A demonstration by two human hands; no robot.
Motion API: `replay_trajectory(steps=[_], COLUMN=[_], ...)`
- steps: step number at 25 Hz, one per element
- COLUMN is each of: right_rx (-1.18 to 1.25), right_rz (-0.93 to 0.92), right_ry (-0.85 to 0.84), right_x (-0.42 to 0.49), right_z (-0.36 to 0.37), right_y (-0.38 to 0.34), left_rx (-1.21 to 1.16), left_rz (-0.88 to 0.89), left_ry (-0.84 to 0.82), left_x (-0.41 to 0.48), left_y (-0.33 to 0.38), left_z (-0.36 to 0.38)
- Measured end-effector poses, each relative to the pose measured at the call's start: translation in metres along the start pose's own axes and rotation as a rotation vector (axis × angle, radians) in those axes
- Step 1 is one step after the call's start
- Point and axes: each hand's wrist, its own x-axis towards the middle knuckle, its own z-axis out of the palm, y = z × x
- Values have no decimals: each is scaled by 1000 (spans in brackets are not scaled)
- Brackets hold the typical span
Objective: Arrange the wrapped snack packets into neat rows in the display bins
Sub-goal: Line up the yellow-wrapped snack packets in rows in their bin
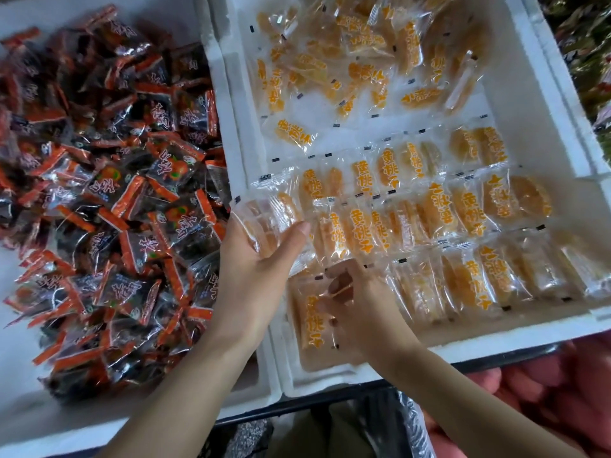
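Yellow packets [360, 226] look light, soft, slick: left hand [261, 256] grips a small stack [259, 223], right hand [360, 312] pinches one packet [310, 322]; I'd hold across the flat faces, not the seals.

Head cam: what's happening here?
A person is lining up yellow snack packets in the white foam bin. The left hand grips a small stack of packets at the rows' left end; the right hand pinches one packet at the near-left corner. Three rows are laid; a loose pile sits at the far end. Red-and-black packets lie heaped in the neighbouring bin.
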Motion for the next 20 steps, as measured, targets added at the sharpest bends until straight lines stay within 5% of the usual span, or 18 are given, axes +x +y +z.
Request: replay_trajectory(steps=[5, 7, 11, 14, 20], right_rx=[-343, -230, 413, 351, 338], right_rz=[-194, -243, -53, -38, -8], right_ry=[-11, 28, -59, -137, 32], right_x=[-7, -8, -19, -26, -22], right_z=[0, -7, -29, -35, -36], right_y=[-3, -7, -28, -29, -23], left_rx=[10, -4, -67, -8, -52], left_rz=[-35, -80, -98, -87, -254], left_ry=[-60, -107, -240, -229, -322], left_x=[-1, -5, -13, -19, -16], left_y=[-2, -3, -4, -1, -8], left_z=[2, 0, 1, 7, 0])
